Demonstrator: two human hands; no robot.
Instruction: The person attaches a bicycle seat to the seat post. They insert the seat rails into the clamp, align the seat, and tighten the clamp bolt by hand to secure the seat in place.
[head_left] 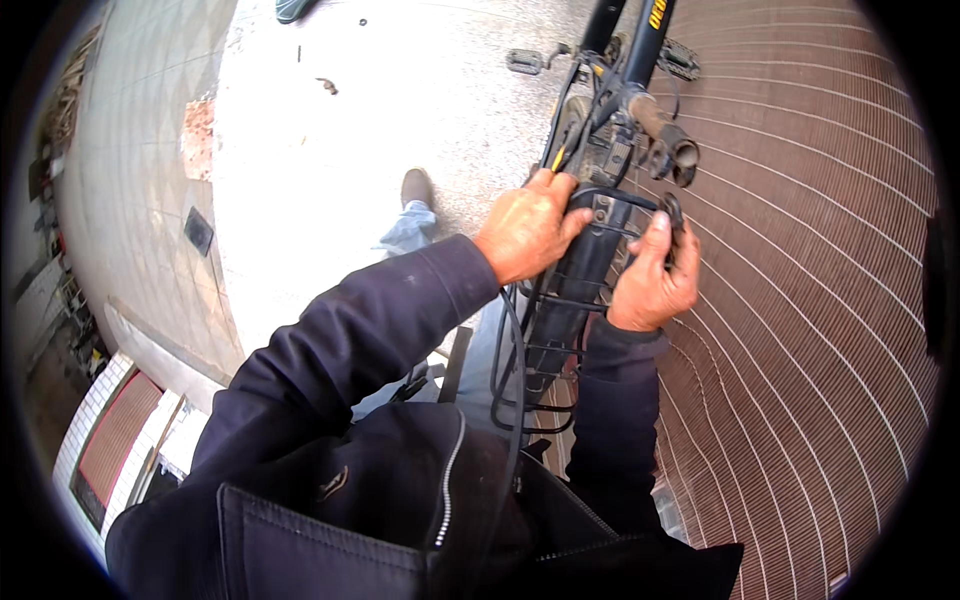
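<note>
A black bicycle (625, 60) stands against a brown tiled wall, seen from above its rear. My left hand (525, 230) presses on the front end of the black rear rack (545, 350), by the black mudguard (580, 270) and a yellow-handled tool or cable end (557, 158). My right hand (652, 285) pinches a small black round part (671, 212) at the rack's right side. The bare seat post (665, 130) sticks out just above both hands.
A brown tiled wall (800, 300) fills the right side. Pale speckled floor (330, 150) lies to the left, with my shoe (416, 187) on it. Bicycle pedals (524, 61) show at the top. A tiled step (110, 440) is at lower left.
</note>
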